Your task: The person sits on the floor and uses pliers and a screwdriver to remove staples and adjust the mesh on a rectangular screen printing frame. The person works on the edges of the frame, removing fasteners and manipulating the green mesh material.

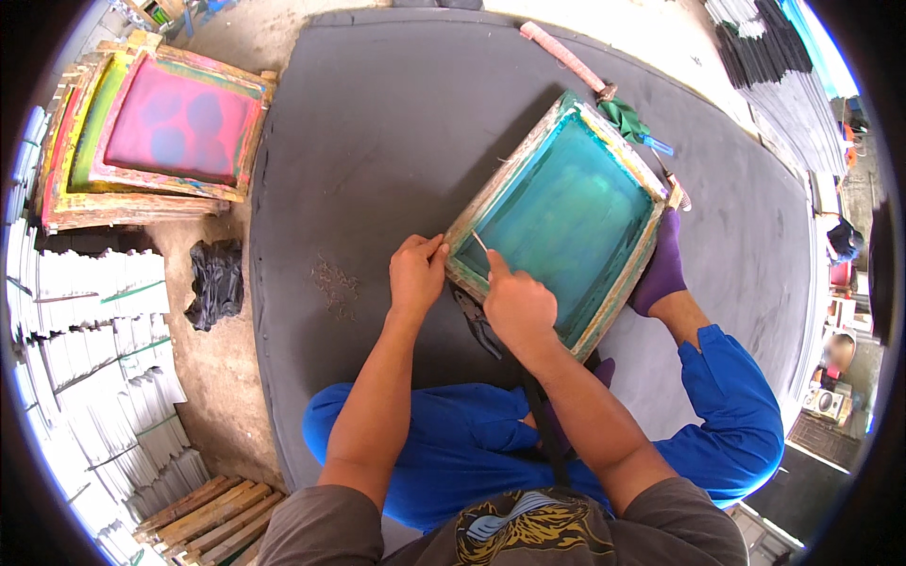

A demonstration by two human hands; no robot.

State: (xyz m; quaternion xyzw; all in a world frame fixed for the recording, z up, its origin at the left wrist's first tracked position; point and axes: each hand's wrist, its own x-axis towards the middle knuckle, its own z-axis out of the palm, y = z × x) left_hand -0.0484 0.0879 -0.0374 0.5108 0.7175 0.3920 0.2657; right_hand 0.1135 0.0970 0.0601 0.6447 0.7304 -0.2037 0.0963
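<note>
A wooden screen-printing frame (604,332) with teal mesh (566,217) lies tilted across the dark mat before me. My left hand (417,274) is closed at its near left corner, thumb and forefinger against the wood. Inside that corner, my right hand (519,307) holds a thin pale stick-like tool (480,241), its tip by the inner edge of the wood. The forefinger lies along the tool; its exact kind is unclear. Dark-handled pliers (478,325) rest partly beneath the frame, close to my right wrist. My purple-socked foot (662,269) touches the frame's right side.
Small metal bits, perhaps staples, lie in a heap (335,285) on the mat (377,141). Beyond the frame are a pink roll (563,58), a green cloth (623,121) and a brush (676,194). Stacked printing frames (179,123) and bundled white sheets (104,377) stand left.
</note>
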